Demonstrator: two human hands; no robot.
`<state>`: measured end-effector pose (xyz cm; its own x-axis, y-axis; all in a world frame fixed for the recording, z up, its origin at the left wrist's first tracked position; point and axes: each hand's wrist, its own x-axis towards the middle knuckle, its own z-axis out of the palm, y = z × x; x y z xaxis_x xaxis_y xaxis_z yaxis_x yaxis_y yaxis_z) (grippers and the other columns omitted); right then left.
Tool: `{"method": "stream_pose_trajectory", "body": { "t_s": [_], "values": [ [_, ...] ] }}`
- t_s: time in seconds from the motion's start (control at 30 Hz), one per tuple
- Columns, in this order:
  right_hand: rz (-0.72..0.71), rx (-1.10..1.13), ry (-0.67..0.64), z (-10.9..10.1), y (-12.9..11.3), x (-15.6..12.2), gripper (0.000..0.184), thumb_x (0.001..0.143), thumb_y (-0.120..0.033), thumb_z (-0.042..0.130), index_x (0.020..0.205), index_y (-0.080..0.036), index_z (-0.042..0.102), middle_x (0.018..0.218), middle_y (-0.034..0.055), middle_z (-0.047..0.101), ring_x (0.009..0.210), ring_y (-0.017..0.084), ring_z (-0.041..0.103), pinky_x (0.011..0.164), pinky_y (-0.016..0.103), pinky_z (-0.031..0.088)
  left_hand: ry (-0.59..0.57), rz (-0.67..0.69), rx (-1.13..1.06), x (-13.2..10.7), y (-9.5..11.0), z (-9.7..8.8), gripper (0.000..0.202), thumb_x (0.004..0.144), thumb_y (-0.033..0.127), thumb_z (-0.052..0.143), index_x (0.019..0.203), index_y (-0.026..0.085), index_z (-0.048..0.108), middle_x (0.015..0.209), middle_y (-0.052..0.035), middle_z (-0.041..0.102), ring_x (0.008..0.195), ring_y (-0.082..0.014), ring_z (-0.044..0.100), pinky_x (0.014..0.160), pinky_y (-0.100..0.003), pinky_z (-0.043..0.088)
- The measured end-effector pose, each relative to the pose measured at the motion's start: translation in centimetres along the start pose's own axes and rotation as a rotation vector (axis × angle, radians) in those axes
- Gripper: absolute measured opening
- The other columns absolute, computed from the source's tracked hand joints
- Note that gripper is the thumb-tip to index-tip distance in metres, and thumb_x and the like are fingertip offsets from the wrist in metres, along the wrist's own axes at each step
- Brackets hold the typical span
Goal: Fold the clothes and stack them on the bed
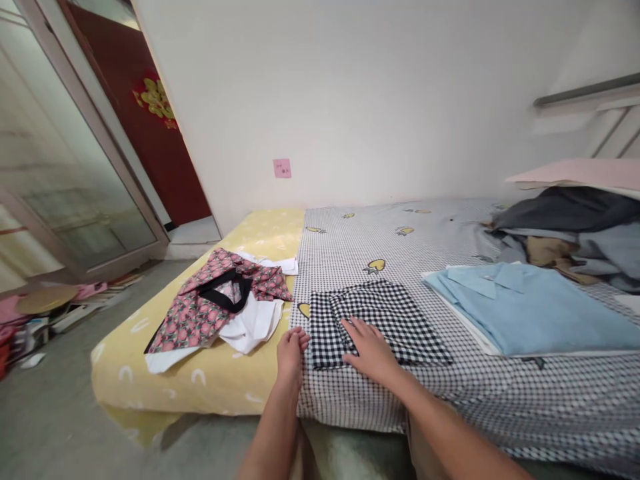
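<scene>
Beneath the right hand (374,353), checked cloth (400,319) lies partly hidden

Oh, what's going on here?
A person's right hand rests on a folded black-and-white checked cloth. Their left hand, partly curled, is beside its left edge; whether it touches is unclear. Further left, a floral garment lies loosely spread on a yellow sheet. To the right lies a folded light blue shirt.

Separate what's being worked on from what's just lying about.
Being worked on:
black-and-white checked cloth, under the right hand; the left hand is at its left edge

Apparently just lying about:
pink floral garment
light blue shirt
dark clothing
pink wall note
</scene>
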<state>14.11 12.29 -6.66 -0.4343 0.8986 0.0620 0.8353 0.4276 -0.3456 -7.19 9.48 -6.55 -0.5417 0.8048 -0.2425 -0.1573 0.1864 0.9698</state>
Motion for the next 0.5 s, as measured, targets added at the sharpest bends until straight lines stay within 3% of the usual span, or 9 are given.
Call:
{"method": "stream_pose_trajectory", "body": {
  "t_s": [0.13, 0.27, 0.37, 0.5],
  "values": [
    [0.034, 0.133, 0.130, 1.2, 0.7, 0.3, 0.053, 0.096, -0.037, 0.047, 0.147, -0.027, 0.055, 0.158, 0.0079, 0.049, 0.146, 0.028, 0.043, 0.119, 0.052, 0.035, -0.032, -0.073, -0.115, -1.0, -0.7, -0.3, 0.016, 0.093, 0.015, 0.049, 0.093, 0.015, 0.066, 0.093, -0.0120, 0.075, 0.080, -0.0136, 0.074, 0.076, -0.027, 0.060],
    [0.168, 0.338, 0.239, 0.5, 2.1, 1.2, 0.046, 0.098, -0.042, 0.042, 0.133, -0.026, 0.067, 0.132, 0.0092, 0.071, 0.121, 0.029, 0.066, 0.102, 0.046, 0.052, -0.071, -0.094, -0.126, -1.7, -1.3, -0.6, 0.017, 0.092, 0.018, 0.052, 0.097, 0.016, 0.068, 0.098, -0.0108, 0.076, 0.084, -0.0130, 0.073, 0.074, -0.024, 0.057],
    [0.284, 0.353, 0.313, -0.6, 2.1, 1.6, 0.056, 0.100, -0.049, 0.034, 0.137, -0.020, 0.064, 0.123, 0.0150, 0.074, 0.113, 0.033, 0.070, 0.094, 0.048, 0.056, -0.110, -0.059, -0.078, -2.2, -2.0, -0.8, 0.019, 0.086, 0.025, 0.060, 0.100, 0.017, 0.071, 0.097, -0.0077, 0.076, 0.086, -0.0149, 0.071, 0.072, -0.025, 0.055],
    [0.206, 0.290, 0.296, -0.9, 0.4, 1.1, 0.057, 0.103, -0.048, 0.027, 0.148, -0.025, 0.054, 0.123, 0.0116, 0.075, 0.117, 0.031, 0.068, 0.110, 0.054, 0.045, -0.122, 0.020, 0.021, -2.5, -2.7, -0.8, 0.028, 0.080, 0.037, 0.066, 0.099, 0.018, 0.073, 0.100, -0.0079, 0.076, 0.091, -0.0196, 0.069, 0.080, -0.032, 0.056]
  ]
}}
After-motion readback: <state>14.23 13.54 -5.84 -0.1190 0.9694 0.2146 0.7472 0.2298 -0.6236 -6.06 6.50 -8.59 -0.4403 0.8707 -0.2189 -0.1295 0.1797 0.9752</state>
